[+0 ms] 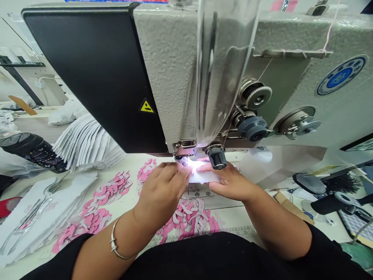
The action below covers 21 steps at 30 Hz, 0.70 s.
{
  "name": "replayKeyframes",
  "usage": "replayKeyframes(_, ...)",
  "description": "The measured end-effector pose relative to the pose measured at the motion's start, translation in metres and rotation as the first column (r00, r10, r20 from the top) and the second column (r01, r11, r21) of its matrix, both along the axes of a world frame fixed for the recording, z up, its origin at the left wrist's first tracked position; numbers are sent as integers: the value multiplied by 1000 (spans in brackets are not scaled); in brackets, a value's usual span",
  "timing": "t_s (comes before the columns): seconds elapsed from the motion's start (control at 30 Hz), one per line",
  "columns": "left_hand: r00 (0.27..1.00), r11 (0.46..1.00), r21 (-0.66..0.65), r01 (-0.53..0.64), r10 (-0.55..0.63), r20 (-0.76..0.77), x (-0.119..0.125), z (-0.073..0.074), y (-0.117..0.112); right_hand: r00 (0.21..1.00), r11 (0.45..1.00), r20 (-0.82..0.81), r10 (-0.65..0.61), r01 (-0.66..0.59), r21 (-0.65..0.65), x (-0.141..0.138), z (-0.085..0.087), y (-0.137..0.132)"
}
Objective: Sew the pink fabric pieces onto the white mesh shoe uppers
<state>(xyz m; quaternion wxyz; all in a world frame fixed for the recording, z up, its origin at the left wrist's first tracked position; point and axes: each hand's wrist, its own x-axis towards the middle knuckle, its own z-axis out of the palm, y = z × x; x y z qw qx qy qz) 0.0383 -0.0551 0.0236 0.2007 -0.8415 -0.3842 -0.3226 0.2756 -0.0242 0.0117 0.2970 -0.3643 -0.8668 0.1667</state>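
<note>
A piece of white mesh fabric (201, 177) lies under the brightly lit needle area of a sewing machine (169, 70). My left hand (163, 186) is closed, its bent fingers pinching the fabric's left end close to the presser foot (183, 159). Glare from the lamp hides the exact fingertips. On the other side, my right hand (229, 181) grips the same fabric, fingers on top and thumb along the near edge. Several pink and white curved cut pieces (189, 217) are heaped just in front of my hands.
More pink pieces (107, 188) lie in piles at the left. Beyond them are tweezers (29, 214) and scissors (50, 189) on stacked white sheets, a fanned stack of white pieces (87, 142) and a black patterned bottle (35, 149). A black thread spool (332, 203) sits right.
</note>
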Motion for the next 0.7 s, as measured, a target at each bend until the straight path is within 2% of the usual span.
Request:
replayKeyframes(0.03,997,1000,-13,17,-18,-80,-1,2,2,1000,1000,-3,2,-2,4,0,-1,0)
replayKeyframes(0.1,988,998,-43,37,-43,-145,-2,5,8,1000,1000,-9,7,-6,14,0,-2,1)
replayKeyframes(0.3,989,991,36,133,-134,57,-2,0,19,1000,999,-6,-4,4,41,-1,-2,0)
replayKeyframes(0.53,983,983,8,186,-186,11,-3,2,13,999,999,-39,19,-17,43,-2,-4,1)
replayKeyframes(0.7,987,987,-36,158,-156,48,-3,-5,0,999,999,-34,14,-13,38,-1,-5,0)
